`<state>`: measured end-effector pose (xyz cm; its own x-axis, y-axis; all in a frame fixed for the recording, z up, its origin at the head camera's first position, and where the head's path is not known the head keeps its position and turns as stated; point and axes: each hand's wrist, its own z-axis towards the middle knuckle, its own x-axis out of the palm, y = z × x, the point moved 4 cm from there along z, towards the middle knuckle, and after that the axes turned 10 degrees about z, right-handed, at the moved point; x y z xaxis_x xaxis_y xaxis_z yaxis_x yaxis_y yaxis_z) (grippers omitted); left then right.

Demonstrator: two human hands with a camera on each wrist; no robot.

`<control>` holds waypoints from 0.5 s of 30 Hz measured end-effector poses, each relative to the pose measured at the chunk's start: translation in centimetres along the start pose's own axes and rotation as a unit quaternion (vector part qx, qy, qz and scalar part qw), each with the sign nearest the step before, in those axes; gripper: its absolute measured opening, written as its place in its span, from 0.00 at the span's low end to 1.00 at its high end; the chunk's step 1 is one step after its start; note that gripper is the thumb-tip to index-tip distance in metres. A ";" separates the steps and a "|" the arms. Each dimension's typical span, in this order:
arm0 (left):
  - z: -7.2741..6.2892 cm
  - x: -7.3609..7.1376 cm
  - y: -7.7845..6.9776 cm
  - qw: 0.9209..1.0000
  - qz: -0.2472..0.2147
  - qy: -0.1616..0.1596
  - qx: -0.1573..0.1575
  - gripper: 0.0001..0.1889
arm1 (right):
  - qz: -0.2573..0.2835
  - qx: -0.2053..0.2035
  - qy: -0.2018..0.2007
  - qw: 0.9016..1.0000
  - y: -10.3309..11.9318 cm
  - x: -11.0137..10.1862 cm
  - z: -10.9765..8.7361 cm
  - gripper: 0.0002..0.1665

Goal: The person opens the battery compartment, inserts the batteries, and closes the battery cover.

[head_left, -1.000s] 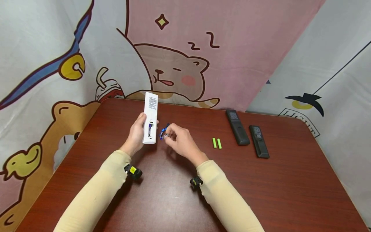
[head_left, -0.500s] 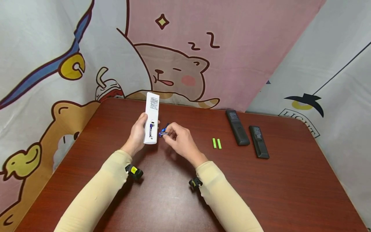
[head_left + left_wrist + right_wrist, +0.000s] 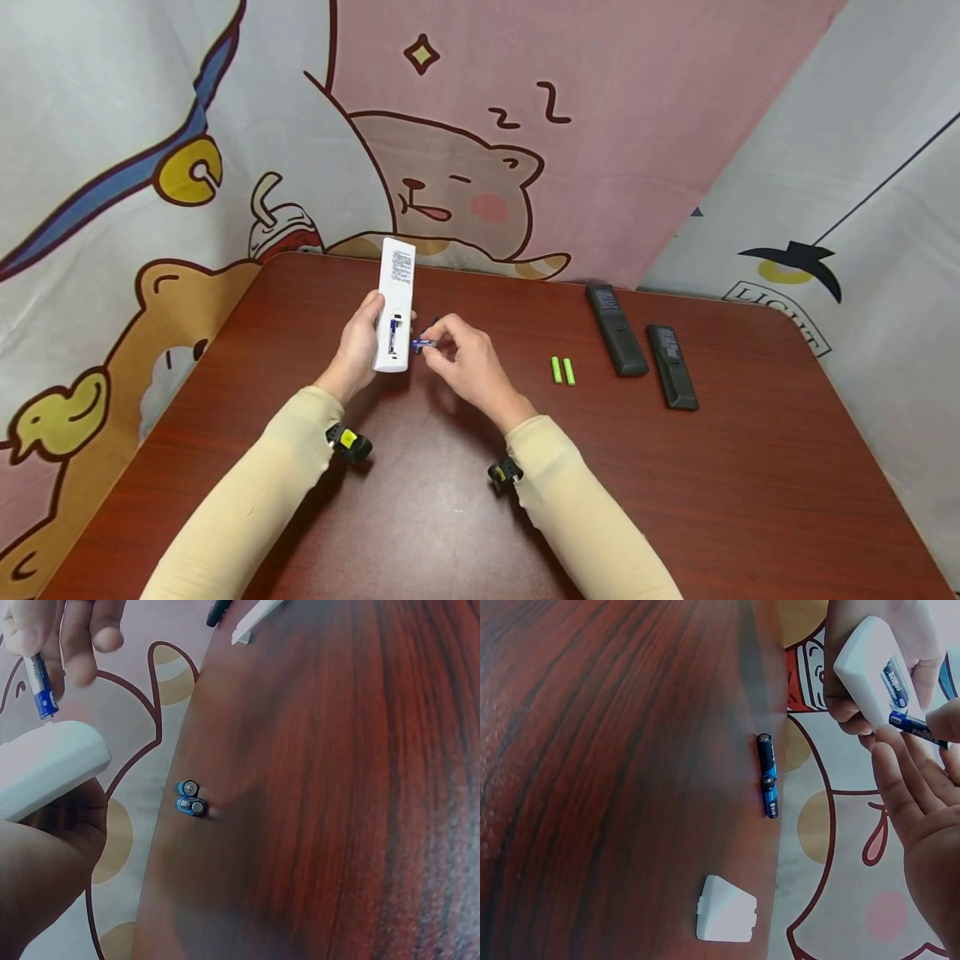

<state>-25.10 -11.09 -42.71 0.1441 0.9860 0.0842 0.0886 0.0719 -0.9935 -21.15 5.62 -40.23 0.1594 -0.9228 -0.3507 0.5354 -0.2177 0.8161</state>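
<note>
My left hand (image 3: pixel 356 342) grips a white remote control (image 3: pixel 398 275), its back facing up and its battery bay uncovered. Inside the bay lies one blue battery (image 3: pixel 895 682); the slot beside it shows dark. Between thumb and finger my right hand (image 3: pixel 472 362) pinches another blue battery (image 3: pixel 915 727), held just beside the remote's lower right edge. In the right wrist view that battery's end is close to the bay; whether it touches I cannot tell. Loose blue batteries (image 3: pixel 193 806) lie on the table beyond, mostly hidden by the right hand in the head view.
A white battery cover (image 3: pixel 727 911) lies on the brown table (image 3: pixel 465 517). To the right are two green batteries (image 3: pixel 562 372) side by side, then a longer black remote (image 3: pixel 617 331) and a shorter black remote (image 3: pixel 672 367). A printed curtain (image 3: pixel 600 167) hangs behind the table.
The battery in my right fingers has turned from slanting downward to lying nearly level, one end toward the remote. My left hand has shifted the remote slightly right.
</note>
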 end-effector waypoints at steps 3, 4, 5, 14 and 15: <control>0.0 0.0 0.0 1.000 -0.005 -0.007 -0.001 0.20 | 0.007 0.008 0.008 1.000 0.0 0.1 0.0 0.09; 0.0 0.0 0.0 1.000 -0.004 -0.007 0.000 0.20 | 0.009 0.010 0.011 1.000 0.0 0.1 0.0 0.10; 0.0 0.0 0.0 1.000 -0.005 -0.006 0.000 0.20 | 0.011 0.011 0.013 1.000 0.1 0.1 0.0 0.10; 0.0 0.0 0.0 1.000 -0.015 -0.004 0.000 0.18 | 0.009 0.026 0.016 0.999 0.1 0.2 0.1 0.11; 0.0 0.0 0.0 1.000 -0.018 -0.005 -0.002 0.18 | 0.010 0.026 0.016 0.999 0.1 0.2 0.1 0.11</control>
<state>-25.07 -11.10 -42.70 0.1318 0.9840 0.1195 0.0971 0.1072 -0.9895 -21.12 5.36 -40.21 0.1965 -0.9167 -0.3480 0.4882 -0.2164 0.8455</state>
